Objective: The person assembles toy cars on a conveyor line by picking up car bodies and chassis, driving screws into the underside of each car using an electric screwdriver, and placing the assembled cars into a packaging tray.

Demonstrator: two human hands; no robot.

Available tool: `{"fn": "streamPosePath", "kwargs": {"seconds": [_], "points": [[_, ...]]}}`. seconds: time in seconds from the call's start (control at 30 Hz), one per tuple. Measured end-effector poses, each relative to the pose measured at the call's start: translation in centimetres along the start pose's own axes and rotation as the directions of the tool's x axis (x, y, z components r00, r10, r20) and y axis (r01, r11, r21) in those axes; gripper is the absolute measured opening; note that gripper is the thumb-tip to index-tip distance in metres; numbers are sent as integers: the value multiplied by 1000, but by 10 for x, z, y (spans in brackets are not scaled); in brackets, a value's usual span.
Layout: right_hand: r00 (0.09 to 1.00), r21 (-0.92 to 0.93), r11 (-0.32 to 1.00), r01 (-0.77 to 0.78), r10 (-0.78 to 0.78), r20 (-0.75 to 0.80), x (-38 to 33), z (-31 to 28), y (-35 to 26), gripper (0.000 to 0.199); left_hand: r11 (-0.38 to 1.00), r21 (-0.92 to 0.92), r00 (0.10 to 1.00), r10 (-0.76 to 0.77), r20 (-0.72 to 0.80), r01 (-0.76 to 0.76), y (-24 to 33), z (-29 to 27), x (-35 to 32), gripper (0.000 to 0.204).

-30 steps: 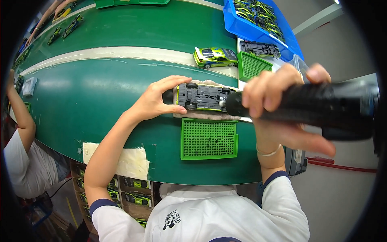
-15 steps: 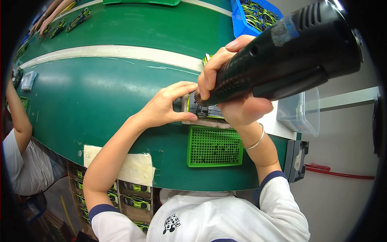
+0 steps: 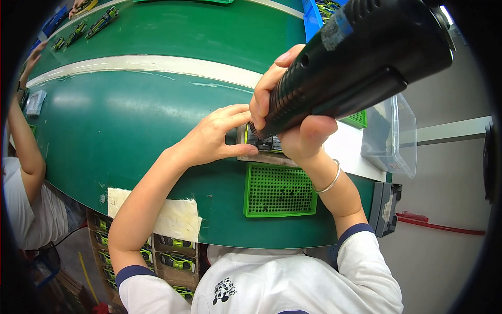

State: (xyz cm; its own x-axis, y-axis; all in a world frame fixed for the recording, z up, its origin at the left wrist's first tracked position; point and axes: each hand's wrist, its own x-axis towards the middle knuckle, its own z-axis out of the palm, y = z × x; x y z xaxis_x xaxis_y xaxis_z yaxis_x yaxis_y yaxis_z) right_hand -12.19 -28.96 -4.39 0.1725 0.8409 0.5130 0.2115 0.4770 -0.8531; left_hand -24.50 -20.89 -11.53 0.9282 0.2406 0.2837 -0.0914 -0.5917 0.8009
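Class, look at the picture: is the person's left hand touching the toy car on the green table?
Touching. The head view shows the left hand with thumb and fingers pressed against the toy car, steadying it under the black power screwdriver.

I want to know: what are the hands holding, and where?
Right hand grips the black power screwdriver by its lower barrel. Left hand pinches the toy car at its end.

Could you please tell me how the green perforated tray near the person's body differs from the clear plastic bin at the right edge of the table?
The green perforated tray is opaque, shallow and full of small holes, while the clear plastic bin is see-through, deeper and smooth-walled. The tray lies just below the right hand, which holds the black power screwdriver; the bin sits further right, past the wrist. Both are rectangular and rest on the green table.
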Motion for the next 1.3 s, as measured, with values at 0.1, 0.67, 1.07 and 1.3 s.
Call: {"fn": "streamPosePath", "kwargs": {"seconds": [0.1,0.67,1.07,1.3], "points": [[999,-4,1000,-22,22,-44,-1,3,1,87,1000,6,1000,22,-10,-22,-2,2,1,46],[1000,164,986,14,-10,-22,-4,-5,-4,74,1000,-1,999,13,-36,-14,-12,6,-1,65],[997,280,957,75,-69,-31,8,5,-9,63,1000,4,999,20,-35,-20,-8,5,0,58],[992,350,929,121,-99,-79,-1,-3,-18,58,998,47,997,51,-60,-48,-17,9,-1,68]]}}
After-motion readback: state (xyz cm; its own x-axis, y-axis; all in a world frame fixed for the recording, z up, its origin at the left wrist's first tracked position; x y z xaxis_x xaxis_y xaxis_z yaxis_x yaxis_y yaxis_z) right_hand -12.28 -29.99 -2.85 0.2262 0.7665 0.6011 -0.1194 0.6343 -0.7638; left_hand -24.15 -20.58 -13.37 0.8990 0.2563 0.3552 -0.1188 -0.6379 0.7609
